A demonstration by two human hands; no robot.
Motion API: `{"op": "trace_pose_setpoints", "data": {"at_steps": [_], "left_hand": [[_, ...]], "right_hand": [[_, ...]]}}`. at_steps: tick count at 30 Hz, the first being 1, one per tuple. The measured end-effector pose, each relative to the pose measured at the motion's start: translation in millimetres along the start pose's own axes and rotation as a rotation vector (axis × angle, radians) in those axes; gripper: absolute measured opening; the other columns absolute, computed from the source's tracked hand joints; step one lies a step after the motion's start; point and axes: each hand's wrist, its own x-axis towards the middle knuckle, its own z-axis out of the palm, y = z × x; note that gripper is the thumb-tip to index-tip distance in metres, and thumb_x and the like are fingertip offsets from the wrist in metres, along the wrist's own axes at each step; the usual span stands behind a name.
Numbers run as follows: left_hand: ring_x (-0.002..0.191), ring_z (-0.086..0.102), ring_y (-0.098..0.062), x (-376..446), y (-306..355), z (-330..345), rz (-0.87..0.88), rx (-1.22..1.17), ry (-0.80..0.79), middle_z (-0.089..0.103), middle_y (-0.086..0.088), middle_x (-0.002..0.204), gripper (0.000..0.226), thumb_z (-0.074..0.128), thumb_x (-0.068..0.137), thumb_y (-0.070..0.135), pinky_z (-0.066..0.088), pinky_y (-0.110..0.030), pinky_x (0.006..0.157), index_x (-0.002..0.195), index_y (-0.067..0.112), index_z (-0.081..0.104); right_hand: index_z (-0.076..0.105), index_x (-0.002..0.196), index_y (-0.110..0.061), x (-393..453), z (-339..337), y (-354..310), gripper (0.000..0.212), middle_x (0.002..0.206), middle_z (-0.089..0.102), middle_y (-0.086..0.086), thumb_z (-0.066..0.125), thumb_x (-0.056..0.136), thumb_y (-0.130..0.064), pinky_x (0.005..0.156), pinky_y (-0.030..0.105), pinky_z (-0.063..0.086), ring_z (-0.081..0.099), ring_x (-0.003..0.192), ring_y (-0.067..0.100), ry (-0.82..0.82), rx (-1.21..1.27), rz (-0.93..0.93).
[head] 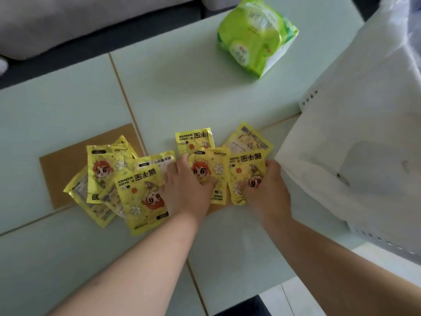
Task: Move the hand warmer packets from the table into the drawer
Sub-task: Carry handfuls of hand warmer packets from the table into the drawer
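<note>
Two bare forearms enter from the bottom edge and reach forward over the pale green surface (pixel 68 106). Left hand (pixel 185 185): palm down, fingers loosely spread, resting across the overlap of two yellow hand warmer packets; whether the fingertips grip anything, cannot tell. Right hand (pixel 266 190): fingers curled round the right edge of the rightmost front packet (pixel 247 172), thumb side pressing on its face, so it is holding that packet against the surface.

Hand warmer packets, all on the surface, none lifted clear:
- Left cluster (pixel 107 179): several packets overlapping in a loose fan, partly on a brown cardboard-coloured square (pixel 66 160). The largest in front (pixel 141 197) shows a red-haired cartoon figure and the words HAND WARMER upside down.
- Right cluster: one packet (pixel 210 169) between the two hands, partly under the left hand; two more just behind it, one (pixel 194 139) with print upside down, one (pixel 248 140) showing its back side.

Exact packet count: cannot tell, too much overlap.

To the right, touching or just beside the right hand, a large white plastic bag (pixel 353 137) covers that side of the surface; small dark perforations run along its edges.

Farther back, well apart from the packets, a green and white soft pack (pixel 257 35) lies on the surface. Behind the far edge, a grey sofa (pixel 68 21), blurred.
</note>
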Motion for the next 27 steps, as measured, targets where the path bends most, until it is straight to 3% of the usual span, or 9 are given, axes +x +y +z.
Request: {"op": "trace_pose_setpoints", "data": {"at_steps": [3, 5, 8, 10, 13, 15, 19, 23, 27], "left_hand": [[0.119, 0.053, -0.027, -1.3, 3.4, 2.4, -0.02, -0.039, -0.011, 0.058, -0.002, 0.124, 0.07, 0.072, 0.072, 0.051, 0.041, -0.052, 0.099, 0.128, 0.023, 0.041], [0.101, 0.059, -0.023, -1.4, 3.1, -2.8, -0.025, -0.11, -0.003, 0.064, 0.004, 0.103, 0.047, 0.071, 0.074, 0.049, 0.045, -0.049, 0.092, 0.109, 0.024, 0.051], [0.075, 0.055, -0.026, 3.0, 9.3, -19.0, -0.053, -0.263, 0.002, 0.059, -0.001, 0.076, 0.033, 0.068, 0.079, 0.044, 0.045, -0.038, 0.07, 0.078, 0.014, 0.054], [0.076, 0.058, -0.028, 13.8, 11.1, -23.0, -0.103, -0.364, 0.019, 0.063, -0.008, 0.078, 0.032, 0.067, 0.079, 0.042, 0.045, -0.036, 0.065, 0.077, 0.011, 0.06], [0.087, 0.06, -0.034, 32.9, 10.8, -17.8, -0.144, -0.384, 0.117, 0.064, -0.013, 0.085, 0.03, 0.064, 0.074, 0.041, 0.047, -0.039, 0.07, 0.074, 0.011, 0.059], [0.099, 0.057, -0.035, 36.9, 13.4, -12.2, -0.185, -0.349, 0.161, 0.062, -0.014, 0.098, 0.028, 0.064, 0.076, 0.036, 0.042, -0.036, 0.072, 0.079, 0.009, 0.058], [0.121, 0.043, -0.029, 28.3, 28.1, -3.9, -0.197, -0.235, 0.133, 0.047, -0.005, 0.131, 0.03, 0.062, 0.08, 0.04, 0.037, -0.041, 0.1, 0.093, 0.014, 0.057], [0.105, 0.048, -0.025, 31.9, 31.8, 2.8, -0.16, -0.233, 0.115, 0.053, -0.007, 0.116, 0.029, 0.062, 0.081, 0.04, 0.04, -0.042, 0.094, 0.093, 0.014, 0.057], [0.079, 0.041, -0.015, 31.8, 34.7, 2.3, -0.137, -0.397, 0.102, 0.053, -0.006, 0.109, 0.022, 0.066, 0.08, 0.029, 0.032, -0.024, 0.07, 0.093, 0.013, 0.059]], "right_hand": [[0.048, 0.113, -0.019, 3.7, 2.2, -1.5, 0.041, 0.102, 0.06, -0.005, 0.071, 0.079, -0.028, 0.077, 0.033, 0.046, 0.061, 0.102, 0.023, -0.097, 0.015, 0.017], [0.056, 0.109, -0.02, 5.1, -0.7, -0.8, 0.034, 0.1, 0.063, -0.007, 0.07, 0.079, -0.028, 0.08, 0.033, 0.049, 0.062, 0.1, 0.02, -0.111, 0.086, 0.031], [0.061, 0.119, -0.022, 8.8, -8.2, -8.6, 0.047, 0.115, 0.066, -0.002, 0.069, 0.076, -0.038, 0.096, 0.039, 0.047, 0.06, 0.111, 0.022, -0.084, 0.284, 0.112], [0.063, 0.115, -0.023, 12.0, -14.6, -16.5, 0.037, 0.118, 0.064, 0.0, 0.06, 0.084, -0.042, 0.101, 0.037, 0.041, 0.055, 0.115, 0.024, -0.088, 0.275, 0.139], [0.061, 0.084, -0.023, 18.4, -19.0, -28.4, 0.021, 0.091, 0.061, 0.0, 0.049, 0.094, -0.037, 0.088, 0.031, 0.04, 0.055, 0.098, 0.023, -0.09, 0.311, 0.18], [0.058, 0.093, -0.017, 22.3, -12.3, -33.4, 0.018, 0.084, 0.051, -0.007, 0.054, 0.092, -0.034, 0.083, 0.029, 0.04, 0.053, 0.093, 0.02, -0.004, 0.32, 0.157], [0.056, 0.112, -0.013, 27.2, 1.8, -44.5, 0.035, 0.089, 0.043, -0.009, 0.062, 0.086, -0.034, 0.076, 0.021, 0.029, 0.047, 0.094, 0.014, 0.076, 0.236, 0.096], [0.053, 0.116, -0.013, 34.6, 3.3, -51.2, 0.041, 0.119, 0.044, 0.004, 0.065, 0.083, -0.035, 0.077, 0.025, 0.031, 0.044, 0.087, 0.016, 0.07, 0.205, 0.078], [0.053, 0.117, -0.018, 38.7, 0.4, -49.2, 0.04, 0.109, 0.034, -0.002, 0.068, 0.082, -0.031, 0.079, 0.023, 0.032, 0.036, 0.063, 0.004, 0.062, 0.256, 0.082]]}}
